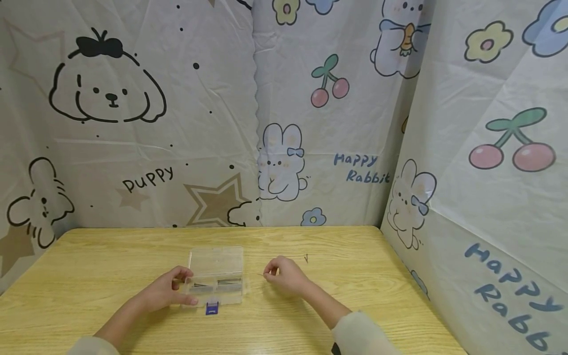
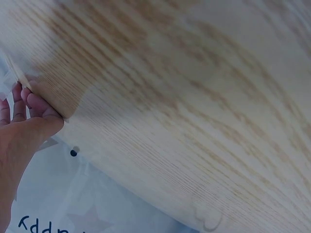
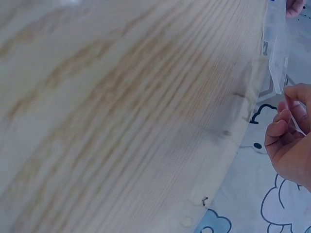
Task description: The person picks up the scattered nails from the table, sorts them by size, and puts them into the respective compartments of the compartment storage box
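Note:
A clear plastic compartment box [image 1: 229, 297] sits on the table with its lid [image 1: 216, 260] open toward the back and a blue latch [image 1: 212, 308] at the front. Thin dark nail-like pieces [image 1: 229, 281] lie in its compartments. My left hand [image 1: 170, 290] grips the box's left end, thumb at the front corner and fingers near the hinge side. Just right of the box, my right hand [image 1: 284, 276] pinches a thin, stick-like piece [image 1: 260, 274] between thumb and forefinger, its tip pointing toward the box. In the right wrist view that hand [image 3: 291, 138] hides most of the piece.
Two small thin dark pieces [image 1: 306, 258] lie in a V shape on the wooden table [image 1: 133, 251], behind and right of my right hand. Printed cloth [image 1: 213, 148] hangs behind the table's back edge and along its right side.

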The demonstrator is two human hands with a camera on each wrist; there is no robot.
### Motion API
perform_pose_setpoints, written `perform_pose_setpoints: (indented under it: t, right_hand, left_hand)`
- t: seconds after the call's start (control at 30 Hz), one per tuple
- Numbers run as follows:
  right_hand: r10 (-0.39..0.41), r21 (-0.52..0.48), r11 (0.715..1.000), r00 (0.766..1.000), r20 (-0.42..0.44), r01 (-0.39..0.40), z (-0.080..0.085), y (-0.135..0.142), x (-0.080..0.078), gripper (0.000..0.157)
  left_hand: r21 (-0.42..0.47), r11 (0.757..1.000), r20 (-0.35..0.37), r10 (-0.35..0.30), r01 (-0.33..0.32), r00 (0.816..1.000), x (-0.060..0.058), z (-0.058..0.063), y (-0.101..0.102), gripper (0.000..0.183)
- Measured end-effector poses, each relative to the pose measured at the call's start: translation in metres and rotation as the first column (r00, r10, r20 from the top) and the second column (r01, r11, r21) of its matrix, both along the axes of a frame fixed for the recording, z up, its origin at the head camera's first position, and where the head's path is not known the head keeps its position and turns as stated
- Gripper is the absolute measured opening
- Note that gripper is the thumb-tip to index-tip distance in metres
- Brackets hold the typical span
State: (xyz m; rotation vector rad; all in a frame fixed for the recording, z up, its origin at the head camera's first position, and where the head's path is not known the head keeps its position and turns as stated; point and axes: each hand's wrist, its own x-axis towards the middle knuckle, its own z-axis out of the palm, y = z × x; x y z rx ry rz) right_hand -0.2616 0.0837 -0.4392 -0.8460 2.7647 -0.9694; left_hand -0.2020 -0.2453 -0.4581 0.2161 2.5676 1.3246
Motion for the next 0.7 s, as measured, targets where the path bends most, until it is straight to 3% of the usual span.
perform_pose_setpoints:
  t: [0.7]
  right_hand:
    - [0.111, 0.032, 0.993, 0.993, -0.051, -0.109, -0.002, -0.040, 0.009, 0.007]
  left_hand:
    - [0.002, 1.000, -0.007, -0.006, 0.006, 1.000, 0.002, 0.002, 0.001, 0.073]
